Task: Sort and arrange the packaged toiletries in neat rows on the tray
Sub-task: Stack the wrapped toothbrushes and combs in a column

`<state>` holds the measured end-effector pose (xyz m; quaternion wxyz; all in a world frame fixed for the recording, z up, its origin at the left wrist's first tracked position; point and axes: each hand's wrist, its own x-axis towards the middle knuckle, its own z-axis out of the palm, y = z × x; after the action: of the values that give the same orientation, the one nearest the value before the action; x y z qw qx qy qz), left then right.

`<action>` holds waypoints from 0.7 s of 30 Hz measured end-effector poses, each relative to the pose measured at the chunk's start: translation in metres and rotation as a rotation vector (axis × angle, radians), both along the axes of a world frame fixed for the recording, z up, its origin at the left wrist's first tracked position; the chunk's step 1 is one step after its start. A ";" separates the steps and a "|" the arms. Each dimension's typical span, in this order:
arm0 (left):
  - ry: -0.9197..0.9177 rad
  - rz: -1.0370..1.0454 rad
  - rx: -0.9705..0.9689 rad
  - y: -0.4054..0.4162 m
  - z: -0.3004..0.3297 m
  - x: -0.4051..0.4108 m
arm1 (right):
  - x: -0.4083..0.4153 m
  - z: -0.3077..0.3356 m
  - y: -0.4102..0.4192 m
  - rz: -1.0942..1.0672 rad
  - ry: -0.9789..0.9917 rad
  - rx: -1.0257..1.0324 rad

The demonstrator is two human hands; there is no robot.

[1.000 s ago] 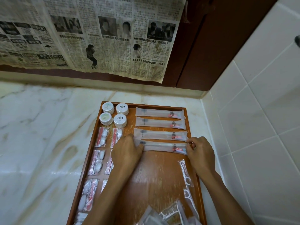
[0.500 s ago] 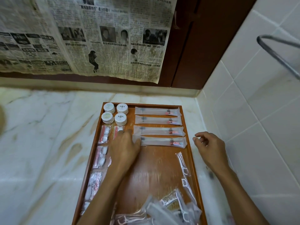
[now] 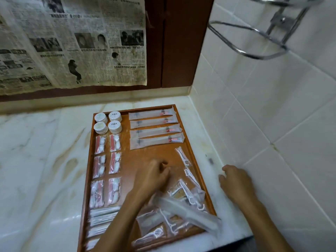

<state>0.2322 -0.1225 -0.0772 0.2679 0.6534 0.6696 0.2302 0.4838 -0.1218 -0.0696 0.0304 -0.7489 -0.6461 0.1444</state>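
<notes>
A brown wooden tray [image 3: 135, 157] lies on the marble counter. Round white soaps [image 3: 107, 122] sit at its far left, several long toothbrush packets [image 3: 156, 130] lie in a row at the far right, and red-and-white cotton packets [image 3: 107, 155] run in two columns down the left. A loose heap of floss-pick packets and clear wrappers [image 3: 183, 206] fills the near right. My left hand [image 3: 154, 177] hovers over the tray's middle, blurred, fingers loosely curled, holding nothing I can see. My right hand [image 3: 236, 184] rests on the counter right of the tray, holding nothing.
A white tiled wall [image 3: 272, 106] rises close on the right, with a chrome wire rack [image 3: 254, 39] mounted high. Newspaper [image 3: 72, 42] covers the back wall beside a dark wood panel [image 3: 181, 42]. Marble counter [image 3: 40, 160] extends to the left.
My left hand left the fourth toothbrush packet and pulled back toward the loose heap. My right hand let go of that packet's end and dropped onto the counter beside the tray.
</notes>
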 end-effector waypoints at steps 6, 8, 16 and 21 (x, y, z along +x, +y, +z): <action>-0.036 -0.148 -0.021 -0.017 0.003 0.017 | -0.009 -0.013 -0.033 -0.140 -0.003 0.096; -0.098 -0.159 -0.045 -0.018 0.005 0.019 | -0.012 -0.009 -0.034 -0.147 0.070 0.152; -0.882 0.116 -0.285 -0.026 0.036 -0.003 | -0.048 0.020 -0.034 0.258 0.215 0.401; -0.937 0.240 -0.330 -0.032 0.029 -0.027 | -0.079 0.021 -0.036 0.395 0.325 0.216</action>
<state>0.2056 -0.1544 -0.0479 0.6106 0.3473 0.5753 0.4189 0.4043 -0.1578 -0.0488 0.1847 -0.5676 -0.7780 0.1961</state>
